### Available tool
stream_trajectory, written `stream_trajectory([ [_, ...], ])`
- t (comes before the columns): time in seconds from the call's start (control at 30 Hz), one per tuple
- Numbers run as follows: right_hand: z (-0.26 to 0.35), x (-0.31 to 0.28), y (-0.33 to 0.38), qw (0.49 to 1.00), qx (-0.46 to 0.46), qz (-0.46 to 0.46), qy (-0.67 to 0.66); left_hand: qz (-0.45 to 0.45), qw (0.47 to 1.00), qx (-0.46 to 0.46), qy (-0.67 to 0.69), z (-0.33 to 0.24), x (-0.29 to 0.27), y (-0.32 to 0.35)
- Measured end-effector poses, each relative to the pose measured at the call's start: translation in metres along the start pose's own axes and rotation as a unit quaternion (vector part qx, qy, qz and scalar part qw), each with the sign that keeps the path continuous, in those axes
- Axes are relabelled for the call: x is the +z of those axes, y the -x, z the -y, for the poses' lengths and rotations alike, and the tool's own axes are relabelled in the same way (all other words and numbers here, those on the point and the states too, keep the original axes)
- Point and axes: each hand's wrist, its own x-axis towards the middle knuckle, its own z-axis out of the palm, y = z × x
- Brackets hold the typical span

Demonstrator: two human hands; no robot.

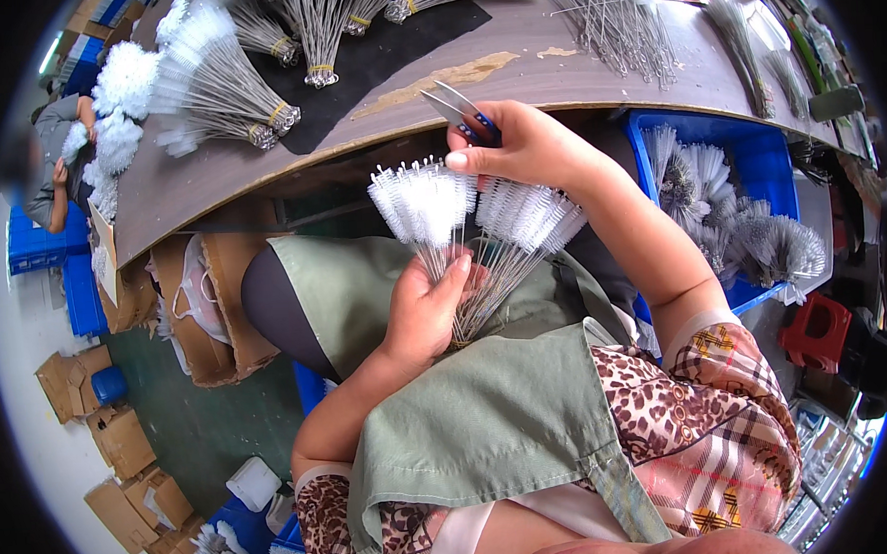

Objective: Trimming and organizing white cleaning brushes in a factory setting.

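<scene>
My left hand is wrapped round the wire stems of a bundle of tube brushes held above my lap. The white bristle heads point up and away, fanned into two clumps, the second clump of brushes lying to the right. The stems run together below my fingers, near my apron. Over the bundle, my right hand grips small scissors with blue handles, their blades apart and pointing up-left. Its thumb is beside the looped tips of the brushes.
Banded brush bundles lie on the table ahead, with loose wire stems farther right. A blue crate of brushes stands at the right, near a red stool. Cardboard boxes sit at left; another person works at far left.
</scene>
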Motion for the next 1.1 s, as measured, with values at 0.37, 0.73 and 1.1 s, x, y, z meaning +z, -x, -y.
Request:
stream_trajectory([
  [0.37,-0.021,0.003,0.006,0.993,0.049,-0.044,-0.102,-0.012,0.999,0.017,0.033,0.004,-0.006,-0.002],
  [0.73,-0.028,0.003,0.002,0.997,0.018,0.038,-0.061,-0.038,0.996,0.003,0.080,0.009,-0.009,-0.003],
  [1.1,-0.015,0.019,-0.001,1.000,0.004,-0.001,0.020,0.024,0.999,-0.014,0.044,-0.009,-0.008,-0.009],
])
